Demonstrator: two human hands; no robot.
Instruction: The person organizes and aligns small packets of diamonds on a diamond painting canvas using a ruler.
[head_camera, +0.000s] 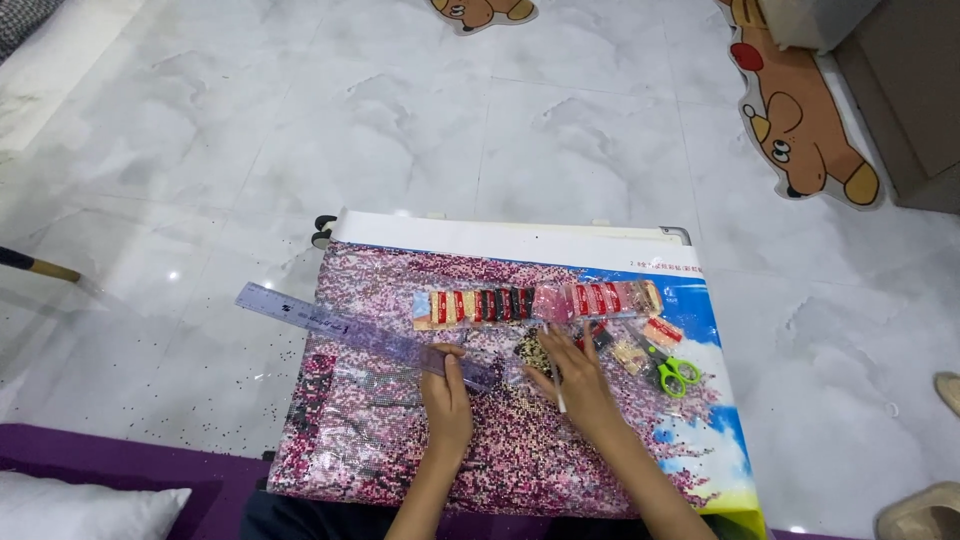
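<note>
Left hand (447, 395) lies flat, fingers together, pressing the purple ruler (360, 335) onto the canvas (400, 440). Right hand (578, 385) pinches a thin white pen (560, 398), apparently; the tip is obscured beneath the fingers.

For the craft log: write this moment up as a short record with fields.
Setting: pale marble-look floor, seen from above
Work surface: pink blossom bead canvas lying flat
Left hand: pressing down on a clear purple ruler laid slantwise across the canvas
Right hand: holding a thin white pen tool beside small bead packets
Above the hands: row of bead bags in red, black, pink and tan
To the right: green-handled scissors on the canvas
Far floor: bear-shaped mats
</note>
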